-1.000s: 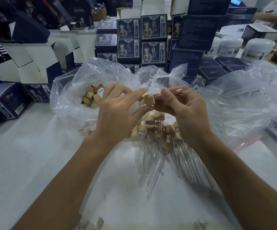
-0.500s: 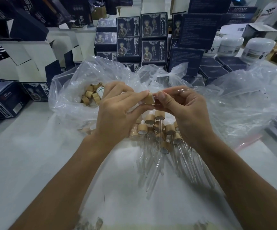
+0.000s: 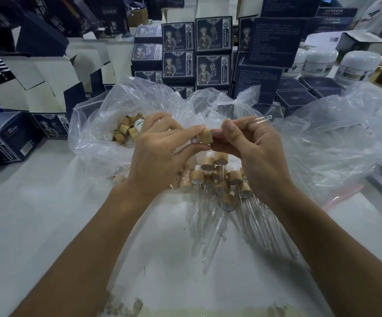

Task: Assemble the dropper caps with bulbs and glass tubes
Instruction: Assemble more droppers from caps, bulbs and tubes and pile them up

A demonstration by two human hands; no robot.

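My left hand (image 3: pixel 160 152) pinches a tan wood-look dropper cap (image 3: pixel 206 136) between thumb and fingertips at mid-frame. My right hand (image 3: pixel 251 147) meets it from the right, fingers curled round a clear glass tube (image 3: pixel 257 120) whose rounded tip sticks out to the upper right. The tube's other end goes into the cap behind my fingers. Below my hands lies a pile of assembled droppers (image 3: pixel 222 184), caps bunched together and glass tubes fanned toward me.
A clear plastic bag (image 3: pixel 98 133) at left holds several loose caps (image 3: pixel 126 130). More crumpled clear plastic (image 3: pixel 336 138) spreads at right. Dark blue boxes (image 3: pixel 196 51) are stacked behind, white jars (image 3: pixel 320 60) at back right, open cartons (image 3: pixel 36 88) at left.
Both hands have closed together slightly and the cap now sits tight against my right fingers. The pile below has not moved.
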